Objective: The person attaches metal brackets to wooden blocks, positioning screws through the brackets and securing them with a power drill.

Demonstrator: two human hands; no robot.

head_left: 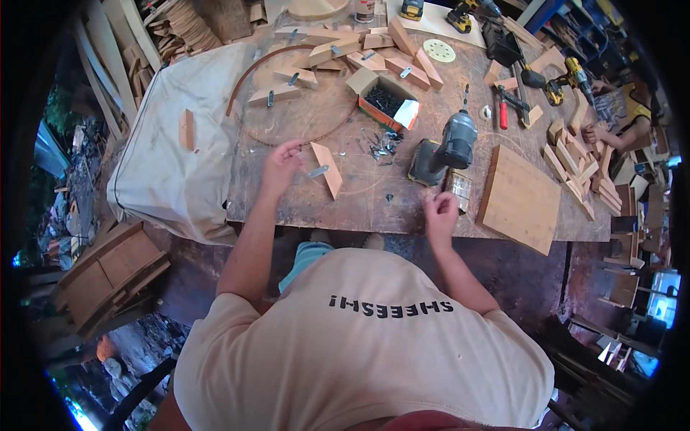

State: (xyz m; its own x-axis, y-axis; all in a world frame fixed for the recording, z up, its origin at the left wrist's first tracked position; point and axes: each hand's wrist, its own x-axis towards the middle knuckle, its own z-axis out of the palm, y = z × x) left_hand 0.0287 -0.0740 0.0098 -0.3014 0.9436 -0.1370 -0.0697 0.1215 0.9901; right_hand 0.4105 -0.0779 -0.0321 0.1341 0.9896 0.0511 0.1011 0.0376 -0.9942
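Note:
My left hand (282, 164) is beside a small slanted wooden block (328, 169), fingers apart and holding nothing visible. A metal plate (318, 172) sticks out from that block's left side. Close to the table's front edge, my right hand (441, 208) is closed in a pinch; whatever it holds is too small to make out. Just beyond it stands a cordless driver (456, 140), its bit pointing away from me. A small clear-topped box (458, 188) lies right by those fingers. Loose dark screws (386, 146) are scattered in front of an opened cardboard box (389, 101) full of screws.
Several wooden blocks with metal plates (334, 52) lie at the back. A thick square board (519, 198) overhangs the front edge. Further right are a red-handled clamp (502, 113), another drill (568, 82), stacked wooden pieces (575, 169) and another person's arm (611, 135). White cloth (183, 144) covers the left side.

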